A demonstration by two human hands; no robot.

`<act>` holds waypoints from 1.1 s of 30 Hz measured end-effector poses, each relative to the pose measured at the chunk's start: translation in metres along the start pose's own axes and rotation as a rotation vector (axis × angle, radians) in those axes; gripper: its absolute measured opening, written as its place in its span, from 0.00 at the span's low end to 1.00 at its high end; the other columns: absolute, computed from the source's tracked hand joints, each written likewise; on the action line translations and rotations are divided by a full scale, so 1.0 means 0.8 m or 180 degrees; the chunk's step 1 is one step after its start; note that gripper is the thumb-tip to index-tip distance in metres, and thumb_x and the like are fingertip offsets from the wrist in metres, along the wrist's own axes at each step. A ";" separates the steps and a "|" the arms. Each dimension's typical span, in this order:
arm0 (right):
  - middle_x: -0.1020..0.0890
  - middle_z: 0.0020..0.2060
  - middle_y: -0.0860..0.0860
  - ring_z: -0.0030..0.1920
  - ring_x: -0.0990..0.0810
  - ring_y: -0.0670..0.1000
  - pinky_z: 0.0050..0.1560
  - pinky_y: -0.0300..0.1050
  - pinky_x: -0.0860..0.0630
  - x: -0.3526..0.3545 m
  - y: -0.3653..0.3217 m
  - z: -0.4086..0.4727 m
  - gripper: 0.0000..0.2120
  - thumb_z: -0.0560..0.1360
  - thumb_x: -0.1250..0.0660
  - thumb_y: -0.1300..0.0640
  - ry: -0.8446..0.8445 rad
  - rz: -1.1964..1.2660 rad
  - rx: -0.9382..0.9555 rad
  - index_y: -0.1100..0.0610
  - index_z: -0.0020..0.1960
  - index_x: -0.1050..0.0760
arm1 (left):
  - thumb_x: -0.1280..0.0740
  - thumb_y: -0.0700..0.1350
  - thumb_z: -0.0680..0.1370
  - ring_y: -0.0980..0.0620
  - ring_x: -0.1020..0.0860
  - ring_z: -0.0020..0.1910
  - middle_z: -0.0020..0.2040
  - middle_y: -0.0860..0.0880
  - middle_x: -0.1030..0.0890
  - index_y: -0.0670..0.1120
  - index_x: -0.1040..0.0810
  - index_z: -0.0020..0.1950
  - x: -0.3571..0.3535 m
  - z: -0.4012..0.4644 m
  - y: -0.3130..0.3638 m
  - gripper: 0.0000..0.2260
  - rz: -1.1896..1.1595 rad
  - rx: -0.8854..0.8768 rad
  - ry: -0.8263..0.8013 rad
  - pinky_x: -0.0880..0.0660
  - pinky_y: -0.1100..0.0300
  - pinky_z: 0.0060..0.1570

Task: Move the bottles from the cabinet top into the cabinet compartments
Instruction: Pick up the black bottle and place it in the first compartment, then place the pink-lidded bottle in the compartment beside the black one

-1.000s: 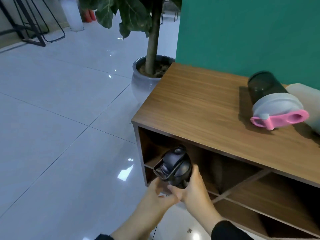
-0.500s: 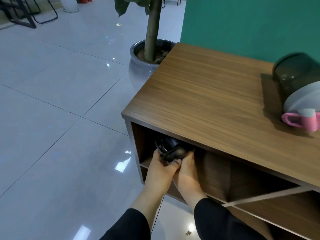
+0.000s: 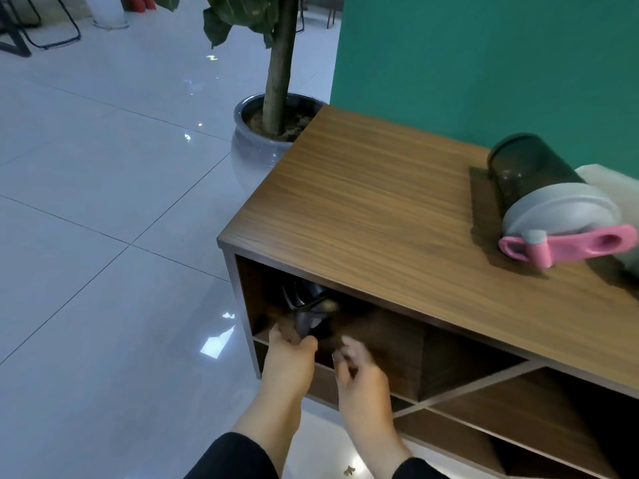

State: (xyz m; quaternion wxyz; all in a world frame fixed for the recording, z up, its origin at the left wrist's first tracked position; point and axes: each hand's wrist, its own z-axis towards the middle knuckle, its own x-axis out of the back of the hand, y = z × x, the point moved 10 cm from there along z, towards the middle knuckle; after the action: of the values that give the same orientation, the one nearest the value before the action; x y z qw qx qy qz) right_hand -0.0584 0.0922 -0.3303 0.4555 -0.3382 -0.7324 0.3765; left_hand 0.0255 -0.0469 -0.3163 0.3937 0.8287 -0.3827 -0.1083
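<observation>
Room: pale glossy floor tiles spread out to your left, and a green wall stands behind the wooden cabinet on your right.
Black bottle: your black bottle is upright in the top-left compartment, just inside the opening, its upper part in shadow under the cabinet top.
Left hand: your left hand reaches into that compartment with fingers closed around the lower part of the black bottle.
Right hand: your right hand is just beside the bottle, to its right at the compartment's near edge; it is blurred, fingers curled loosely and apart from the bottle, gripping nothing.
Sleeves: dark sleeves cover both your forearms at the bottom of the view.
Second bottle: a dark bottle with a grey lid and pink loop lies on its side on the cabinet top, far right, lid end towards you.
White thing: a pale rounded thing sits just behind that bottle at the right edge; you cannot tell what it is.
Other compartments: crossing shelves divide more open spaces to the right and below.
Plant: a potted tree in a grey pot stands on the floor by the cabinet's far left corner.
</observation>
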 end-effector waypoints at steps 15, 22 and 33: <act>0.29 0.68 0.56 0.69 0.32 0.55 0.69 0.50 0.34 0.314 -0.327 -0.097 0.36 0.68 0.24 0.45 0.1597 -0.1836 0.2200 0.57 0.71 0.31 | 0.40 0.45 0.83 0.51 0.20 0.36 0.44 0.47 0.17 0.51 0.21 0.50 -0.037 -0.130 0.009 0.08 0.0492 -0.0135 -0.0578 0.24 0.59 0.35; 0.25 0.65 0.60 0.62 0.23 0.63 0.55 0.54 0.24 0.321 -0.311 0.022 0.47 0.65 0.30 0.31 0.1287 -0.3051 0.0990 0.54 0.75 0.38 | 0.39 0.45 0.82 0.51 0.20 0.37 0.44 0.47 0.16 0.52 0.21 0.51 -0.040 -0.135 0.017 0.07 0.0443 -0.0310 -0.0558 0.25 0.61 0.33; 0.22 0.59 0.45 0.58 0.23 0.50 0.51 0.46 0.27 0.312 -0.330 -0.067 0.37 0.66 0.25 0.41 0.1394 -0.1422 0.1583 0.46 0.71 0.35 | 0.39 0.45 0.83 0.52 0.18 0.38 0.44 0.47 0.16 0.51 0.20 0.53 -0.039 -0.151 0.029 0.08 0.0453 -0.0734 -0.0728 0.23 0.61 0.36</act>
State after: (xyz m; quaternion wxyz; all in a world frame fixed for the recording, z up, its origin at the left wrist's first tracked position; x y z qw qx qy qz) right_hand -0.1381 0.1860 0.0156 0.7395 -0.1223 -0.5599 0.3530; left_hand 0.0494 0.0352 -0.2221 0.4468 0.7312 -0.4677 -0.2169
